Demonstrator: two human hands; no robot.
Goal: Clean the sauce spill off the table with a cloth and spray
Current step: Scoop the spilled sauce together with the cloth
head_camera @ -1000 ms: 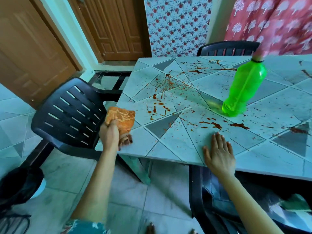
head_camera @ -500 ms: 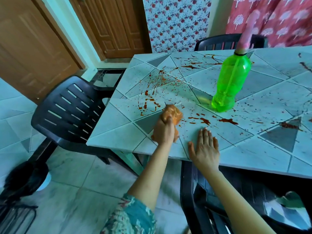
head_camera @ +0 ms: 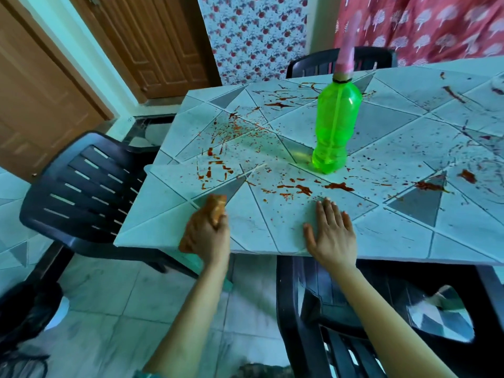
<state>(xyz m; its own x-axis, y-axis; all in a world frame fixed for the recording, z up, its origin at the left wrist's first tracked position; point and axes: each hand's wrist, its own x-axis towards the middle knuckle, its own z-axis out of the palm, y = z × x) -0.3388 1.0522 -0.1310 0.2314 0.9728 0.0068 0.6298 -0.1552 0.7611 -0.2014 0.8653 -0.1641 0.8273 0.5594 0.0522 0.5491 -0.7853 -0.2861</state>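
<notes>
Spattered table (head_camera: 272,236), cloth (head_camera: 215,207) apparently gripped.

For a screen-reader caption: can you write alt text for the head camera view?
A person's left hand presses an orange cloth onto a tiled table splattered with red sauce, while the right hand rests flat near the table's edge. A green spray bottle stands upright among the splatters, with black plastic chairs around the table.

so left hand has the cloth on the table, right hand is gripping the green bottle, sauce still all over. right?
Not quite. In the head view the right hand lies flat on the table, apart from the bottle, which stands alone. The rest holds: the left hand grips the cloth on the table, and sauce is still spread across it.
</notes>
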